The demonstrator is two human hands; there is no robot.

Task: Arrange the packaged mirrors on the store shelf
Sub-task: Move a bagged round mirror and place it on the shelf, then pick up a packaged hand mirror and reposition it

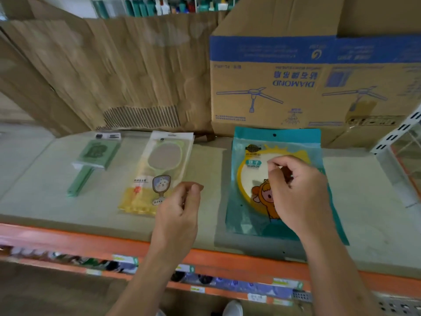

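Observation:
Three packaged mirrors lie flat on the grey shelf board (364, 197). A green handled mirror (91, 160) is at the left. A hand mirror in a clear and yellow pack (159, 172) lies in the middle. A round yellow mirror in a teal pack (257, 176) lies on the right. My left hand (180, 208) hovers by the lower right corner of the yellow pack, its fingers loosely curled and holding nothing. My right hand (298, 190) is over the teal pack with loosely curled fingers, covering its right half. I see nothing gripped in it.
A printed cardboard box (296, 87) stands behind the teal pack, and a brown corrugated sheet (125, 76) leans at the back left. An orange shelf rail (68, 238) runs along the front edge. A white slotted upright (396, 131) stands at the right.

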